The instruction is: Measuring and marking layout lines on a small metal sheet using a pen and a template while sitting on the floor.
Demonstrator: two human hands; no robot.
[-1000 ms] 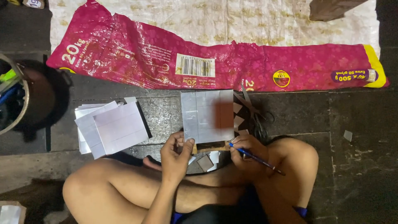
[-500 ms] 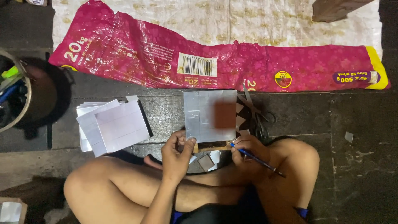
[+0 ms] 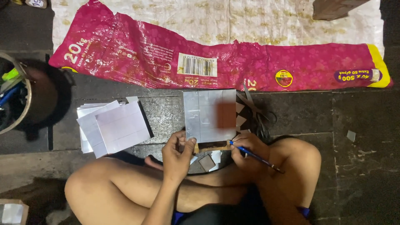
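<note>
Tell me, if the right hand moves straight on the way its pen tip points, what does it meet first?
Probably the lower edge of the grey sheet: the right hand aims the blue pen up-left at it, the tip almost touching.

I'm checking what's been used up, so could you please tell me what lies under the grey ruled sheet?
Under the grey ruled sheet, a brown board edge shows at its near side and scissors poke out on its right. Whatever else lies beneath is covered.

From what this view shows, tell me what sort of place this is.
Likely a makeshift floor workspace at a home or yard: a dark stone floor, a flattened pink sack as a mat, and a stack of cut paper sheets.
</note>
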